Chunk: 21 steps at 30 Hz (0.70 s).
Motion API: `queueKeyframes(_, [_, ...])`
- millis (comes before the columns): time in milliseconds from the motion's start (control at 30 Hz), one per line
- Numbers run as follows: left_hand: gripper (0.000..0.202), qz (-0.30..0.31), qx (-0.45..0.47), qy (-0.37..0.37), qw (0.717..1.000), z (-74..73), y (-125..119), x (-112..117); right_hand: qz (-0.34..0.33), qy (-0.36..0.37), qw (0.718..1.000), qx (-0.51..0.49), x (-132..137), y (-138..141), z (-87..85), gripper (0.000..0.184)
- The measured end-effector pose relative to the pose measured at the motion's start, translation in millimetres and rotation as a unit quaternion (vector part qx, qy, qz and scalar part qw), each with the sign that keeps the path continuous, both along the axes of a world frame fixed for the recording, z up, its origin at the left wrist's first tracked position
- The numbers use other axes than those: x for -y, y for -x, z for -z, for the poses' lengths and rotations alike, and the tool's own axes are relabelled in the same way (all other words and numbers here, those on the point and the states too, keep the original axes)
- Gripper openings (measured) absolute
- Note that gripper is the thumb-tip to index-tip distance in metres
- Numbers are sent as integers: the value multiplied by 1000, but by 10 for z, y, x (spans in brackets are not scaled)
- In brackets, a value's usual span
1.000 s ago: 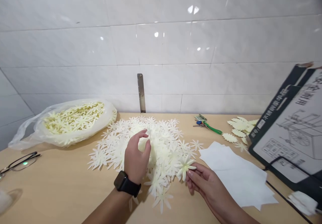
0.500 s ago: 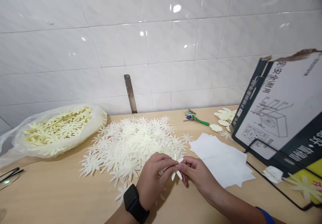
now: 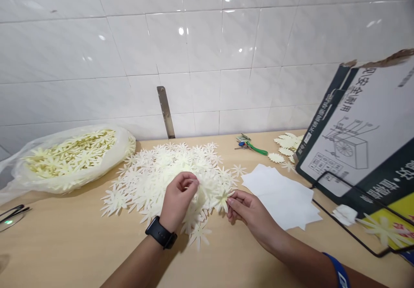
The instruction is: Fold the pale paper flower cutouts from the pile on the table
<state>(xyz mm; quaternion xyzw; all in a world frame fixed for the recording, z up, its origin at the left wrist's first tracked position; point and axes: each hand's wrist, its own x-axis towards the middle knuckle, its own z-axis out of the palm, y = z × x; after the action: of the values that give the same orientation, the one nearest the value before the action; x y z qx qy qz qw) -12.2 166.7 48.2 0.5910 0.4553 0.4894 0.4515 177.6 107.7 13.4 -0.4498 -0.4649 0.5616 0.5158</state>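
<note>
A pale cream flower cutout [image 3: 221, 200] with narrow petals is pinched by one petal between the thumb and fingers of my right hand [image 3: 242, 208]. My left hand [image 3: 181, 195], with a black watch at its wrist, is held over the large pile of flower cutouts [image 3: 161, 171]. Its thumb and fingertips are closed together; whether anything thin sits between them is hidden against the pale pile. At the pile's near edge one cutout [image 3: 199, 234] lies on the table.
A clear plastic bag [image 3: 126, 148] full of yellowish cutouts lies left. White sheets [image 3: 281, 197] lie right of my right hand. Behind them are keys with a green strap [image 3: 257, 149] and scalloped cutouts [image 3: 287, 143]. A printed box [image 3: 349, 137] and black wire frame [image 3: 343, 225] stand right.
My hands have moved apart: the left went up and left over the pile, while the right keeps the flower cutout a little left of before. The view has tilted slightly down.
</note>
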Motion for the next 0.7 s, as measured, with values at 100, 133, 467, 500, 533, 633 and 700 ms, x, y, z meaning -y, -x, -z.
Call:
queueKeyframes(100, [22, -147, -71, -105, 981, -11, 150, -128, 13, 13, 1000, 0, 2, 3, -14, 31])
queueKeyframes(133, [23, -187, -114, -161, 962, -12, 189, -159, 17, 17, 1000, 0, 0, 5, -16, 31])
queueKeyframes(467, [14, 58, -243, -325, 912, 118, -96, 173, 32, 11, 999, 3, -22, 2, 26, 31])
queueKeyframes(500, [15, 87, -236, -315, 915, 133, -132, 212, 29, 6, 1000, 3, -18, -1, 30, 31])
queueKeyframes(533, [16, 108, -231, -303, 918, 146, -159, 241, 25, 3, 1000, 0, -14, -4, 33, 30])
queueKeyframes(633, [18, 131, -209, -245, 938, 163, -192, 270, 16, -3, 1000, -12, -12, -8, 37, 30])
queueKeyframes(700, [16, 135, -191, -210, 949, 153, -192, 267, 12, -3, 1000, -19, -18, -6, 36, 30])
